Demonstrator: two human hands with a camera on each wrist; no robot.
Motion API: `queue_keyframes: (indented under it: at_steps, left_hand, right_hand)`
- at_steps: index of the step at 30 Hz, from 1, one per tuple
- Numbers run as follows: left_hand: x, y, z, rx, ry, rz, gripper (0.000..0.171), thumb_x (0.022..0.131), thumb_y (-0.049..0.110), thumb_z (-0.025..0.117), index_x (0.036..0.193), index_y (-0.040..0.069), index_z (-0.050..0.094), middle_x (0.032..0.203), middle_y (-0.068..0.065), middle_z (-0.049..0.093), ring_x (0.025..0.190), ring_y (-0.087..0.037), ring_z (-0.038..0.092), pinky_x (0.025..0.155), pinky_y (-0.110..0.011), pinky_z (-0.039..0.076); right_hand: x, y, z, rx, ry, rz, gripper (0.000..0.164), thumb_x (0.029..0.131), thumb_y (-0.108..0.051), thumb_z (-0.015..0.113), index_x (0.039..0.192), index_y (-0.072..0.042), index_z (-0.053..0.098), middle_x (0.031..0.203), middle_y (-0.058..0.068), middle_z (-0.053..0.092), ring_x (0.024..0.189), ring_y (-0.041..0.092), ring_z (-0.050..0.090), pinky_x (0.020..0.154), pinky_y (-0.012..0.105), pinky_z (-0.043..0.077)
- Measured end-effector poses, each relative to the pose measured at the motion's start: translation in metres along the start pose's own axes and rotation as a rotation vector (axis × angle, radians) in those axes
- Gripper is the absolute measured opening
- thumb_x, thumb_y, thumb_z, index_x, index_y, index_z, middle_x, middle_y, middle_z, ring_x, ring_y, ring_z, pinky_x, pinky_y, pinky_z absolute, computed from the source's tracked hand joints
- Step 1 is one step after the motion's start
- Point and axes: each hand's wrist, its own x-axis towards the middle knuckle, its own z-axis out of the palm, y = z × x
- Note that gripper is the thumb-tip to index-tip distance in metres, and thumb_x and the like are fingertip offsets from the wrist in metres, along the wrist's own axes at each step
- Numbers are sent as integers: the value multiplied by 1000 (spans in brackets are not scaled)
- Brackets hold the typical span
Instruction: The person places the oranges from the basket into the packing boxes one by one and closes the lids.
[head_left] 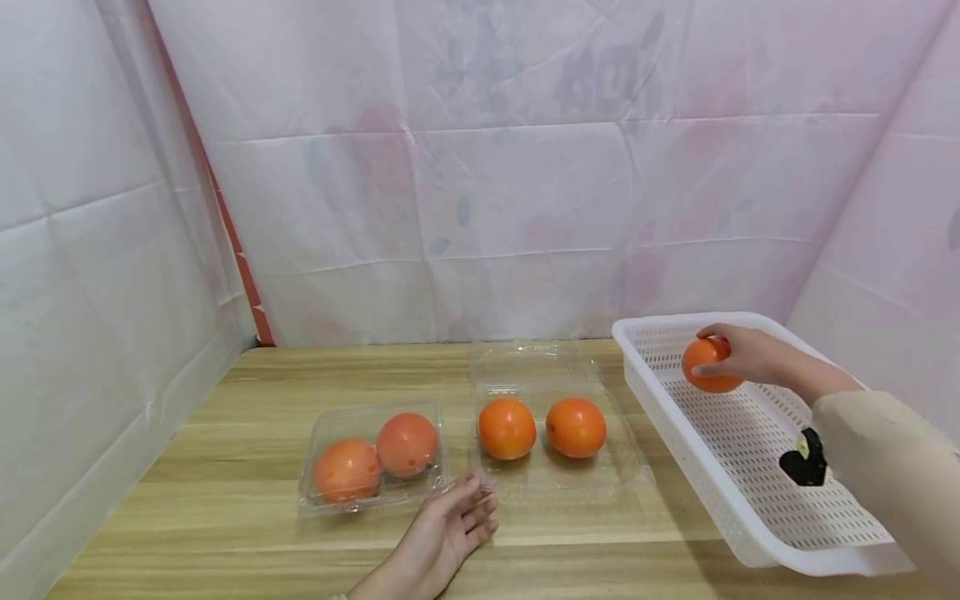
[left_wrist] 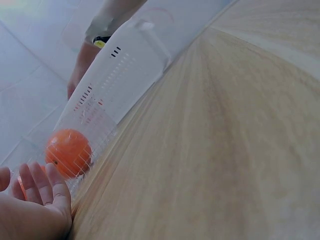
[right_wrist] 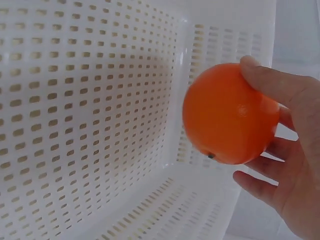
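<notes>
In the head view, my right hand [head_left: 750,354] grips an orange [head_left: 701,371] over the far end of a white perforated plastic basket [head_left: 678,458]. The right wrist view shows the thumb and fingers of that hand [right_wrist: 295,120] around the orange [right_wrist: 230,115], above the basket floor. My left hand [head_left: 446,533] lies palm-up by the near-left corner of an open clear plastic clamshell box [head_left: 532,367], its fingers loosely bent. Whether it touches the box edge I cannot tell. Two oranges [head_left: 576,427] sit side by side in that box.
Left of the open box stands a closed clear clamshell box [head_left: 337,419] with two oranges [head_left: 407,444] inside. The wooden table [head_left: 247,508] carries everything. Pale cloth [head_left: 517,200] hangs behind and at both sides.
</notes>
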Motion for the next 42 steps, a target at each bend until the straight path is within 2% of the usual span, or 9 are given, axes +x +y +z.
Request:
queue_keyframes:
  at_steps: [6,12,24,28,33,42]
  left_hand:
    - [-1,0,0,-2,2,3,14,101,26,56,107,15,62,104,0,63,97,-13,61,88,-31,52]
    - [-1,1,0,-2,3,7,13,101,26,56,106,15,62,104,0,63,97,-13,60,88,-31,52]
    - [0,0,-1,-7,3,6,14,101,26,56,106,15,62,104,0,63,97,-13,61,88,-31,52]
    - [1,-1,-1,-4,3,2,14,101,27,57,105,15,63,103,1,63,97,-13,60,88,-31,52]
    - [2,-2,-1,-3,8,0,14,101,27,57,104,15,63,102,1,64,97,-12,61,88,-31,52]
    - [2,-1,-2,1,6,2,15,101,27,56,109,15,61,103,1,64,98,-13,60,88,-30,52]
  right_hand:
    - [-10,-25,-8,-17,60,-4,75,85,-42,77,134,7,48,107,23,65,88,33,60,72,49,50]
    - [-23,-52,-12,9,152,-9,78,87,-46,75,137,6,47,110,25,64,89,33,61,70,49,51]
    - [-51,-96,-10,46,323,-122,70,82,-38,82,135,-4,52,111,18,65,87,28,58,66,37,49]
    - [-59,-112,-10,38,320,-140,72,81,-41,81,137,-6,52,113,16,65,85,25,57,65,35,48]
    - [-66,-133,-10,41,274,-153,74,81,-47,80,138,-9,52,116,13,66,86,23,59,68,38,49]
    - [-71,-166,-5,13,195,-254,70,82,-53,76,135,-12,55,119,5,65,92,17,62,75,41,54]
